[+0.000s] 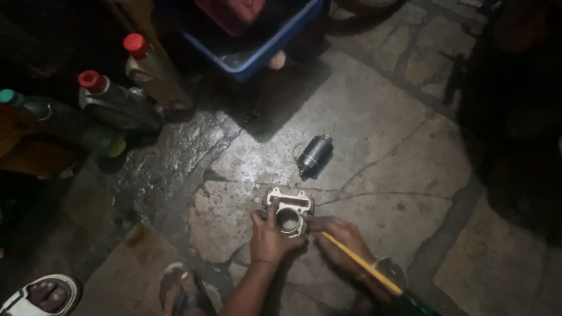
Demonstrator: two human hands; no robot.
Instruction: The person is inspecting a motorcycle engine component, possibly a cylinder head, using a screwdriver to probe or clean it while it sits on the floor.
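Underfoot, a cracked stone floor [380, 134] fills the whole view, wet and glossy on its left part and paler in the lit middle. At the top edge stands a blue plastic tub [275, 44] with something red inside it. Left of the tub, three bottles stand or lean in a row in the shadow: a tan one with a red cap [157, 73], a dark grey one with a red cap [117, 105], and a dark green one with a teal cap [64, 123]. At the bottom left corner a foot in a white sandal [41, 295] shows, and further right a foot in a dark sandal [184, 292], just beside the left forearm.

Near the middle of the floor lies a small dark cylindrical motor [315, 156] with a thin wire at its end, apart from the hands and a little above them in the view.

Below it sits a metal engine cylinder block [288, 210], light grey, with a round bore facing up. The left hand [268, 237] grasps its left side, fingers curled onto the casting. The right hand [339, 237] touches its right side and is clenched around a thin yellow-handled tool [360, 263], whose tip points toward the block; a band shows at that wrist.
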